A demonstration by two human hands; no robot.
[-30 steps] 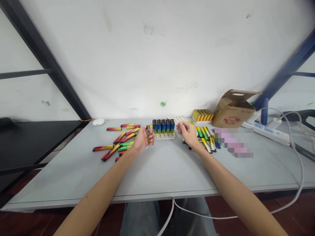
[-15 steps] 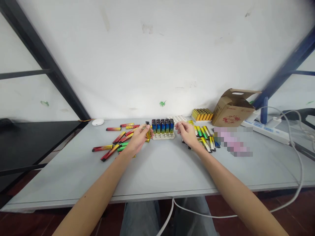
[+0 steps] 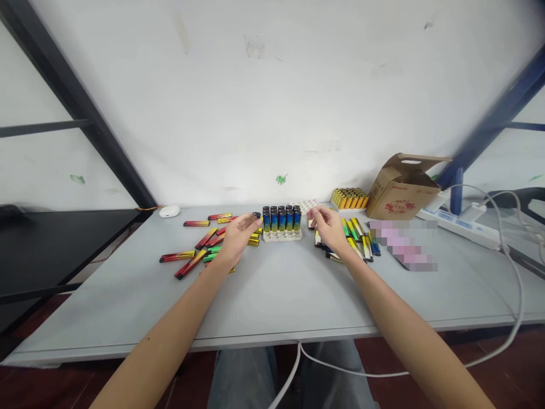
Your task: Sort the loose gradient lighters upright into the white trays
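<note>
Between my hands stands a white tray [image 3: 283,236] with upright blue lighters [image 3: 281,220] in its back rows and bare holes along the front. My left hand [image 3: 239,234], left of the tray, pinches a black-topped lighter [image 3: 256,215]; most of its body is hidden by the fingers. On the tray's right side, my right hand [image 3: 328,227] has its fingers curled beside a white lighter [image 3: 311,224], and whether it grips that is unclear. Red-and-yellow lighters [image 3: 177,257] and green ones [image 3: 210,257] lie scattered at the left. More white-and-yellow lighters [image 3: 354,247] lie to the right.
Behind my right hand is another white tray [image 3: 307,205]. A tray of yellow lighters [image 3: 349,199] stands near the wall beside an open cardboard box [image 3: 400,196]. A power strip [image 3: 462,226] with white cables lies at the right, and a white case [image 3: 169,211] at the back left.
The lighter in my left hand has gone from upright to tilted, its yellow body now mostly hidden. My right hand has shifted slightly right, and a white lighter now shows beside its fingers.
</note>
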